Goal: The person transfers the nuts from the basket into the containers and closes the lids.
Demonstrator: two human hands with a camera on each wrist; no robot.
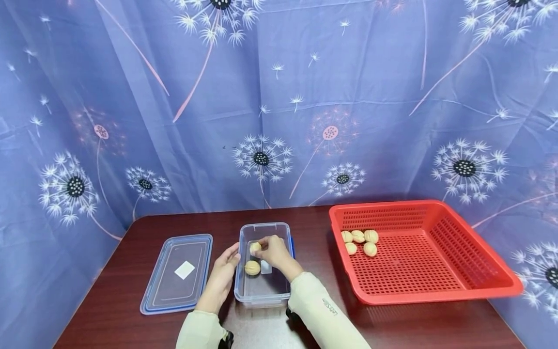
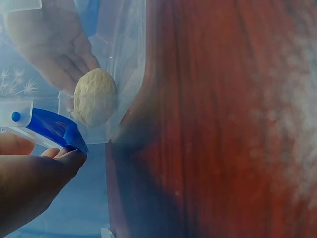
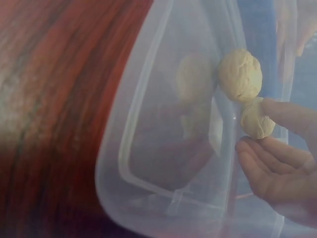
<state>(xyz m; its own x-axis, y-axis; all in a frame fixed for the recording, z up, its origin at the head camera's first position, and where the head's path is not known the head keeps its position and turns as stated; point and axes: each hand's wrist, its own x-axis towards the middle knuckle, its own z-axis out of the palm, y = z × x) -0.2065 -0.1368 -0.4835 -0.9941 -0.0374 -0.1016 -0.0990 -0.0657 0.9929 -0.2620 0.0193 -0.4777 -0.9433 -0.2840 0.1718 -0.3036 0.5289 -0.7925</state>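
The head view is evenly and brightly lit, with soft shadows under the red basket (image 1: 436,252) to the right of the right hand (image 1: 272,251) and a wide-angle bend at the edges. Both wrist views are hazy and soft — the table (image 2: 223,124) beyond the left hand (image 2: 29,183) smears into blur, and pale glare washes its far side.

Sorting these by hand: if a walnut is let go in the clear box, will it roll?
Probably a little: the walnut is round and the clear box has a smooth, flat floor. Its walls should stop it. The ridged shell likely grips well in the right hand.
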